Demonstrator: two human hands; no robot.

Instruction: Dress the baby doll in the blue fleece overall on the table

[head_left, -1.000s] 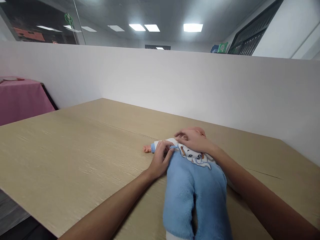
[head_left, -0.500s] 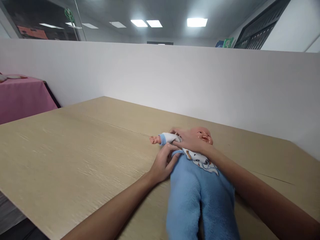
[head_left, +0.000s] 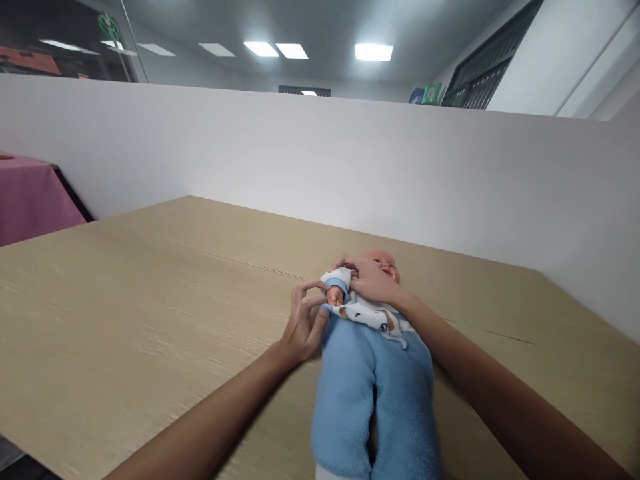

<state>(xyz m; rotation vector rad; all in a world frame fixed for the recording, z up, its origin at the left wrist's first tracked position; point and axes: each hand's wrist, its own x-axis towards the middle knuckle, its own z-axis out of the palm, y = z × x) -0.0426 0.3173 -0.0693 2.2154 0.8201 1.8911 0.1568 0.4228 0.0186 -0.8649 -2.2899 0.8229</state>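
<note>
A baby doll (head_left: 383, 263) lies on its back on the table, head toward the wall. It wears fluffy blue overalls (head_left: 375, 393) with a white dog print on the bib, over a white top. The doll's arm in its white sleeve (head_left: 336, 277) is bent, and its small hand (head_left: 335, 297) rests by the bib's edge. My left hand (head_left: 304, 323) is at the doll's side, thumb and fingers curled on the overalls' edge beside that small hand. My right hand (head_left: 370, 279) reaches across the chest, its fingers closed around the upper sleeve and partly hiding the doll's neck.
The wide wooden table (head_left: 150, 320) has a seam running across it. A white partition wall (head_left: 300, 153) stands along its far side. At the left is another table with a pink cloth (head_left: 35, 200).
The doll's arm, stretched out to the left before, is now bent in with its hand by the bib. My left hand's fingers have lifted beside it. The view has shifted to the right.
</note>
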